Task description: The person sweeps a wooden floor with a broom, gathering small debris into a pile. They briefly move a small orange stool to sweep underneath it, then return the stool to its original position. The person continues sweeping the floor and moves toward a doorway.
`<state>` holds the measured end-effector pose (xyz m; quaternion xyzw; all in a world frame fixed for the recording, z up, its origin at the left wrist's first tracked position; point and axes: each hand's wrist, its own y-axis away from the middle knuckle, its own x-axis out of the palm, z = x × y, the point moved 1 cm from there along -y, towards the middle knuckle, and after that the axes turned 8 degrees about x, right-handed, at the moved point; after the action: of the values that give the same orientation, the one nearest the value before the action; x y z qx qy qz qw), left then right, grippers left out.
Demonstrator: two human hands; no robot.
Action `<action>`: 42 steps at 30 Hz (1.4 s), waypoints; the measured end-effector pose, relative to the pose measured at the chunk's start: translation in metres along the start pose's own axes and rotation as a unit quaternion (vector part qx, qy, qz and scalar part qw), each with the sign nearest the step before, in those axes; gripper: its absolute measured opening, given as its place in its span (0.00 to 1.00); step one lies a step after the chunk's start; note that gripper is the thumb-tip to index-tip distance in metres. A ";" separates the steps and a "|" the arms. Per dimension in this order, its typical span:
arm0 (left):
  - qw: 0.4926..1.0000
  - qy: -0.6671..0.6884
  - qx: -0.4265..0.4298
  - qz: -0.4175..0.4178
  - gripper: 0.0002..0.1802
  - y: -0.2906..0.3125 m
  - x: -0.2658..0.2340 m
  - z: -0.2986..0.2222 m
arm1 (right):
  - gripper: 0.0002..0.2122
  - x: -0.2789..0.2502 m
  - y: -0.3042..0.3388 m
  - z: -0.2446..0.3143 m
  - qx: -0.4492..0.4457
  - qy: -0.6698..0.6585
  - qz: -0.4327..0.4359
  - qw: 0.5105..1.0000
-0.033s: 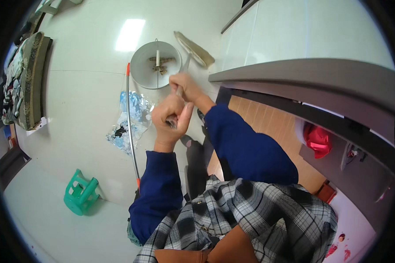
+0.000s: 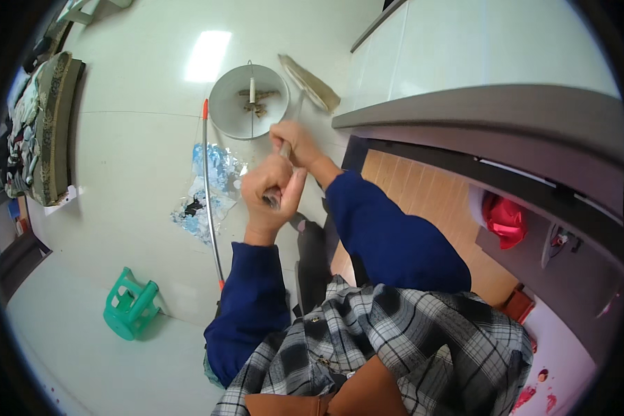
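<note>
Both my hands are wrapped round a pale grey mop handle [image 2: 297, 109] that runs away from me. My left hand [image 2: 270, 187] is closed round its near end, thumb stretched along it, and the handle's end shows in the fist. Just beyond it, my right hand [image 2: 293, 143] grips the handle farther along. At the handle's far end a long, flat beige mop head [image 2: 310, 84] lies on the floor, right of a pale grey bucket [image 2: 222, 123]. Brownish bits [image 2: 255, 109] lie inside the bucket, whose wire handle carries a white grip [image 2: 252, 90].
A silver pole [image 2: 209, 187] with orange ends lies left of my hands, over blue-and-white plastic packaging [image 2: 218, 166]. A green stool [image 2: 128, 305] stands farther left. Clothes lie on a patterned couch [image 2: 55, 132]. A grey-edged cabinet [image 2: 478, 107] borders my right, with red cloth [image 2: 506, 220] beyond.
The mop head and my right hand have come slightly nearer to me. Both hands keep their grip on the handle. The bucket stays put.
</note>
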<state>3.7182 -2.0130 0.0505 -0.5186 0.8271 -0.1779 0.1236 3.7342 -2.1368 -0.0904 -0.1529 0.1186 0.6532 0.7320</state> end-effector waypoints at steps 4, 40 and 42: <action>0.999 -0.022 0.015 0.033 0.20 0.037 -0.015 -0.045 | 0.11 0.027 0.061 0.043 0.023 -0.004 -0.068 0.997; 0.993 -0.094 -0.051 0.046 0.18 0.118 -0.022 -0.208 | 0.09 0.071 0.203 0.169 0.012 -0.144 0.142 0.979; 0.993 -0.089 -0.046 0.066 0.18 0.115 -0.014 -0.209 | 0.09 0.071 0.208 0.164 0.021 -0.149 0.125 0.981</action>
<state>3.5491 -1.9201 0.1914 -0.4818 0.8526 -0.0841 0.1843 3.5320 -1.9888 0.0210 -0.0228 0.0398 0.7525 0.6570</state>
